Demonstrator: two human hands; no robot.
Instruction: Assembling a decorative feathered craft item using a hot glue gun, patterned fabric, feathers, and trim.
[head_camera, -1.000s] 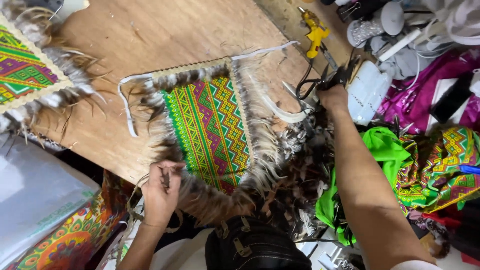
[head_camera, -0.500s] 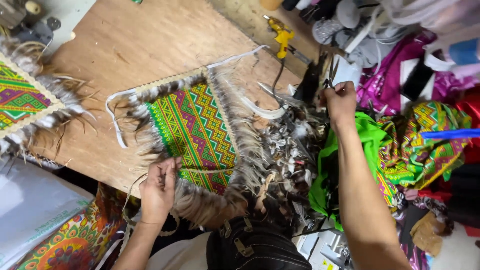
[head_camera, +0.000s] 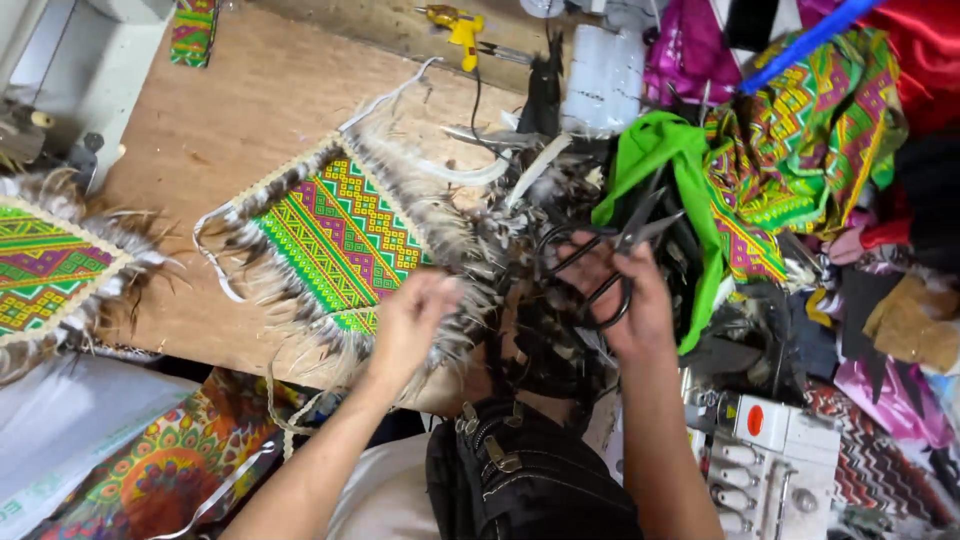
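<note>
Your right hand (head_camera: 625, 300) is closed around the loop handles of a pair of black scissors (head_camera: 605, 262), whose blades point up and to the right, slightly parted, over a heap of dark feathers (head_camera: 545, 240). Your left hand (head_camera: 412, 318) sits at the lower right edge of the feather-trimmed woven panel (head_camera: 335, 240), fingers curled together; it looks as if they pinch some of the fringe there, but motion blur keeps me from being sure. That panel, patterned in green, yellow and magenta, lies tilted on the wooden bench (head_camera: 230, 110), with its pale fringe spread around it and a white cord (head_camera: 215, 262) trailing off its left side. You hold the scissors just to the right of the panel, the feather heap between them.

A second panel of the same weave (head_camera: 45, 270) lies at the left edge of the bench, well apart from the first. A yellow glue gun (head_camera: 460, 25) rests near the far edge of the bench. To your right, a bright green cloth (head_camera: 670, 160) drapes over the pile beside a bundle of patterned fabric (head_camera: 800, 130). A white machine with a red button (head_camera: 780, 450) stands at the lower right, and a black bag (head_camera: 520, 480) sits close to your body.
</note>
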